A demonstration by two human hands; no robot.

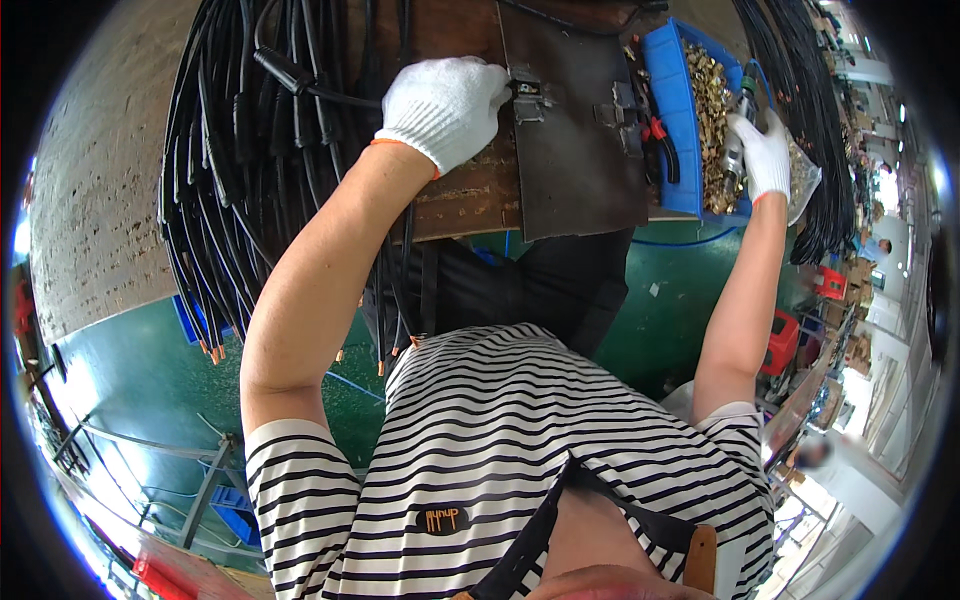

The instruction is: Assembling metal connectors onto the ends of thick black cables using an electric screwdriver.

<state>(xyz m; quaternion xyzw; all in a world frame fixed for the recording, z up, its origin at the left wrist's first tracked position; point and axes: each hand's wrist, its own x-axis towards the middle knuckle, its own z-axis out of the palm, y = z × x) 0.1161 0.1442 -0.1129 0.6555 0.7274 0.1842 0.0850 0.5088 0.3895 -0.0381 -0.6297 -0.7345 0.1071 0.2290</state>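
Observation:
My left hand (445,112), in a white knitted glove with an orange cuff, is closed at a small metal clamp fixture (530,97) on a dark metal plate (570,180). A black cable (345,98) with a thicker sleeve runs into that hand from the left; its end is hidden by the glove. My right hand (766,155), gloved too, grips a silver pneumatic screwdriver (734,160) with a green end. The tool lies over a blue bin (680,150) filled with small brass-coloured fittings (705,110).
Many black cables (215,200) with bare copper ends hang over the table's left edge. Another cable bundle (815,130) lies at the far right. A second metal fixture (620,112) and red-handled pliers (660,135) sit left of the bin. A clear plastic bag (803,182) is beside my right hand.

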